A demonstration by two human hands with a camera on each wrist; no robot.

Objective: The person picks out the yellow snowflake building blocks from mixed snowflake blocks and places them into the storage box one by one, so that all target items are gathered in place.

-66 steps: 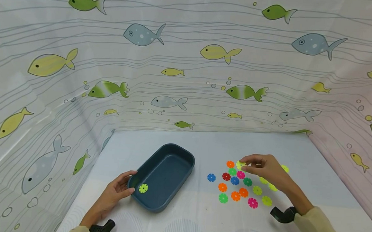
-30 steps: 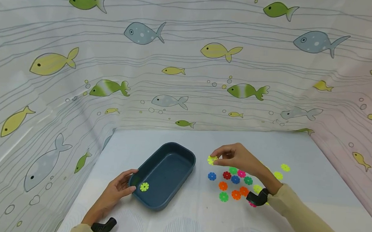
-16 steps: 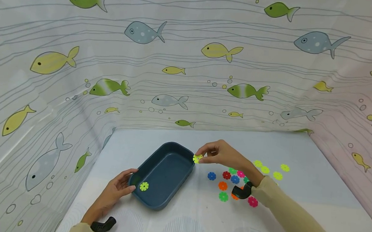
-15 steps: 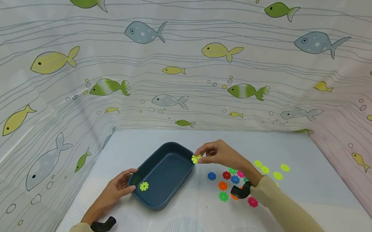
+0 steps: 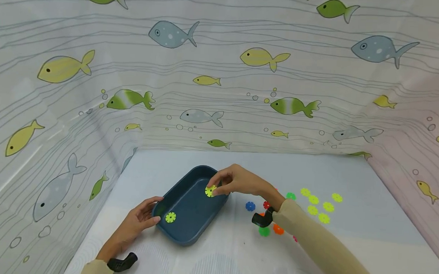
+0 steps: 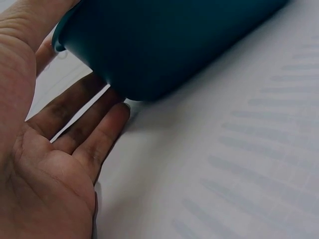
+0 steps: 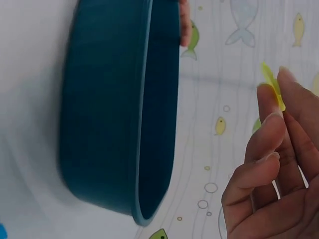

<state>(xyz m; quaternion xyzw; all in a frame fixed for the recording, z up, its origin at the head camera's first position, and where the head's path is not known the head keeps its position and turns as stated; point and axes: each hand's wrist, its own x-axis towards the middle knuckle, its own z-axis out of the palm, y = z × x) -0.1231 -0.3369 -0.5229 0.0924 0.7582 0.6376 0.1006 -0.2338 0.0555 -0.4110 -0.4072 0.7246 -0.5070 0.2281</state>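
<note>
Two-handed, gripping tray (image 5: 189,209) at left corner with left hand (image 5: 138,220), pinching yellow disc (image 5: 209,191) in right hand (image 5: 236,181), perhaps clipping right edge if released early

I have the tub (image 5: 188,209) on the table (image 5: 255,165), one disc (image 5: 170,217) lying in it, the scattered discs (image 5: 312,210) to its right, the backdrop (image 5: 239,107) behind everything.
</note>
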